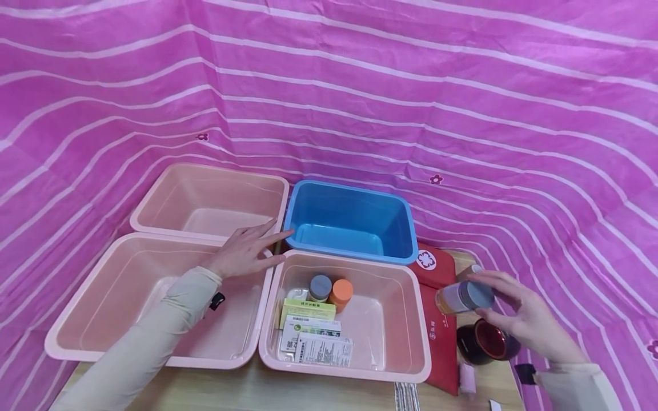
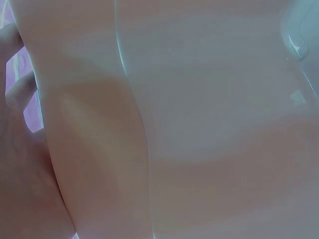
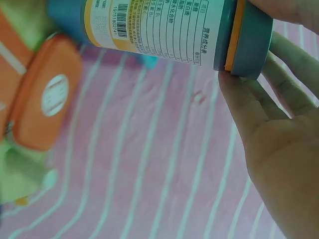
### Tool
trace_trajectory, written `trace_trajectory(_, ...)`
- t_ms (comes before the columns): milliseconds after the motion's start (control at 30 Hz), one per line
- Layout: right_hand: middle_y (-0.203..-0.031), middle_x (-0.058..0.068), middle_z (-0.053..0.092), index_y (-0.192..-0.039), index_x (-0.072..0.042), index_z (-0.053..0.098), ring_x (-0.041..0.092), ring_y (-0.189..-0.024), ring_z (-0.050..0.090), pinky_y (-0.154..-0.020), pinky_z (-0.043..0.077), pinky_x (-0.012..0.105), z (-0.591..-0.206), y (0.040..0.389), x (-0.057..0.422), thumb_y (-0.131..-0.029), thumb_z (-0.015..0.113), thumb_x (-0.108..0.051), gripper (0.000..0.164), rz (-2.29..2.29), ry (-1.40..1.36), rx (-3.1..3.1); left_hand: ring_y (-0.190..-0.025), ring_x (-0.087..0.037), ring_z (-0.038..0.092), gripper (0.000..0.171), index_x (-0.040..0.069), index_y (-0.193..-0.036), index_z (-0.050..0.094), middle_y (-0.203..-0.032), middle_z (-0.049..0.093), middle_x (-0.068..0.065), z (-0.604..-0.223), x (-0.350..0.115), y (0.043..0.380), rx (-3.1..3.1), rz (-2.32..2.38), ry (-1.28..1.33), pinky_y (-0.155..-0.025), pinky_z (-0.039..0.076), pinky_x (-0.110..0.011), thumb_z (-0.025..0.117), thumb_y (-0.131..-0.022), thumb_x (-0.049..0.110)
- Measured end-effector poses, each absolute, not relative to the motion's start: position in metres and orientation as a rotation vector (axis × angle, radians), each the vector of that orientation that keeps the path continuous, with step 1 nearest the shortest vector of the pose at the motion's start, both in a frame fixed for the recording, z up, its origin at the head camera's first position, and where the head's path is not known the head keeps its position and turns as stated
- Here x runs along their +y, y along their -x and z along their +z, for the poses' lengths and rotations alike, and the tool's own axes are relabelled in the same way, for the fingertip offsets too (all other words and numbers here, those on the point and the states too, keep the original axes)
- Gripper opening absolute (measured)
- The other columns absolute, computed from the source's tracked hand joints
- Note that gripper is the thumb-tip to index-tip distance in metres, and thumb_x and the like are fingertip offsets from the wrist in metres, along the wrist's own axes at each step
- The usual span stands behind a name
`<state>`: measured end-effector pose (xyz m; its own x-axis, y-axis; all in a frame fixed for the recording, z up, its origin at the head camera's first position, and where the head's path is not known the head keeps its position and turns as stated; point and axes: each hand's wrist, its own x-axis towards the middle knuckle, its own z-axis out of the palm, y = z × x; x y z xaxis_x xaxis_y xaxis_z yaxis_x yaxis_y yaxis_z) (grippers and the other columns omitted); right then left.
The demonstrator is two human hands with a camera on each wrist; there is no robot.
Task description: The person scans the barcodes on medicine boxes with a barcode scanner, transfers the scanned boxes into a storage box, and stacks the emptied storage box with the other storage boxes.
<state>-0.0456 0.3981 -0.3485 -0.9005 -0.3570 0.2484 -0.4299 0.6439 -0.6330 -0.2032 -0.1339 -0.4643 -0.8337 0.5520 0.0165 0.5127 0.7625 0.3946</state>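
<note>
My right hand (image 1: 521,311) holds a supplement bottle (image 1: 450,299) by its grey cap, with thumb and fingers around it. The bottle lies tilted on its side above a red pouch (image 1: 437,342). Its white printed label (image 3: 164,30) and barcode show in the right wrist view. My left hand (image 1: 245,250) has its fingers extended at the rims between the bins, one fingertip right at the blue bin (image 1: 354,258). The front right pink bin (image 1: 396,319) holds a grey-capped bottle (image 1: 320,287), an orange-capped bottle (image 1: 341,294) and several medicine boxes (image 1: 325,349).
Two more pink bins stand at left, one behind (image 1: 211,194) and one in front (image 1: 92,308). A dark, shiny round object (image 1: 488,341) sits right of the pouch, near a small pink item (image 1: 466,378). Striped pink cloth (image 1: 329,114) encloses the table (image 1: 298,394).
</note>
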Motion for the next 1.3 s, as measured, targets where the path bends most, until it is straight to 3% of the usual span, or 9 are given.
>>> trace_trajectory(200,-0.134,-0.004,0.061,-0.135,0.0,0.063,-0.002,-0.116,0.058,-0.096,0.048,0.009,-0.328,0.086,0.367,-0.075,0.079,0.016,0.064,1.086,-0.724,-2.79,-0.153,-0.041,0.03,0.073,0.041,-0.16,0.032,-0.171,0.022,-0.014,-0.466,-0.134,0.203,2.86,0.606,-0.878,-0.119,0.026,-0.066,0.06,-0.096,0.061)
trace_trajectory(367,-0.133,0.006,0.06,-0.138,-0.003,0.061,0.004,-0.113,0.059,-0.095,0.05,0.013,-0.322,0.126,0.34,-0.084,0.078,0.007,0.058,1.17,-0.747,-2.831,-0.153,-0.041,0.03,0.073,0.04,-0.16,0.033,-0.171,0.021,-0.013,-0.465,-0.134,0.203,2.857,0.616,-0.877,-0.119,0.026,-0.066,0.06,-0.095,0.06)
trace_trajectory(567,-0.138,0.013,0.057,-0.139,-0.004,0.061,0.023,-0.117,0.058,-0.097,0.051,0.016,-0.327,0.179,0.299,-0.088,0.079,-0.002,0.054,1.335,-0.743,-2.859,-0.152,-0.04,0.033,0.073,0.04,-0.16,0.034,-0.171,0.022,-0.013,-0.463,-0.134,0.202,2.852,0.62,-0.891,-0.119,0.027,-0.065,0.061,-0.095,0.06)
trace_trajectory(700,-0.142,0.011,0.056,-0.14,-0.007,0.061,0.03,-0.124,0.055,-0.102,0.055,0.034,-0.336,0.212,0.267,-0.089,0.079,-0.006,0.054,1.37,-0.756,-2.909,-0.153,-0.041,0.031,0.073,0.04,-0.16,0.035,-0.171,0.023,-0.013,-0.463,-0.134,0.202,2.853,0.635,-0.881,-0.119,0.027,-0.066,0.062,-0.094,0.06)
trace_trajectory(833,-0.143,0.012,0.057,-0.139,-0.009,0.062,0.032,-0.127,0.055,-0.106,0.051,0.051,-0.353,0.243,0.237,-0.089,0.08,-0.008,0.054,1.363,-0.787,-2.935,-0.154,-0.04,0.028,0.073,0.041,-0.159,0.034,-0.171,0.022,-0.011,-0.464,-0.133,0.202,2.848,0.633,-0.854,-0.12,0.026,-0.065,0.06,-0.094,0.063)
trace_trajectory(1067,-0.141,0.01,0.058,-0.139,-0.011,0.064,0.029,-0.127,0.056,-0.106,0.052,0.047,-0.384,0.286,0.198,-0.09,0.079,-0.01,0.051,1.348,-0.744,-3.004,-0.155,-0.039,0.027,0.072,0.043,-0.159,0.035,-0.172,0.022,-0.009,-0.464,-0.132,0.201,2.853,0.619,-0.843,-0.12,0.026,-0.065,0.059,-0.094,0.064)
trace_trajectory(1300,-0.141,0.014,0.059,-0.141,-0.004,0.061,0.031,-0.128,0.056,-0.105,0.052,0.046,-0.404,0.32,0.176,-0.091,0.079,-0.013,0.054,1.251,-0.713,-3.108,-0.155,-0.039,0.027,0.069,0.043,-0.159,0.035,-0.171,0.022,-0.011,-0.465,-0.133,0.201,2.861,0.613,-0.878,-0.118,0.029,-0.064,0.058,-0.096,0.062)
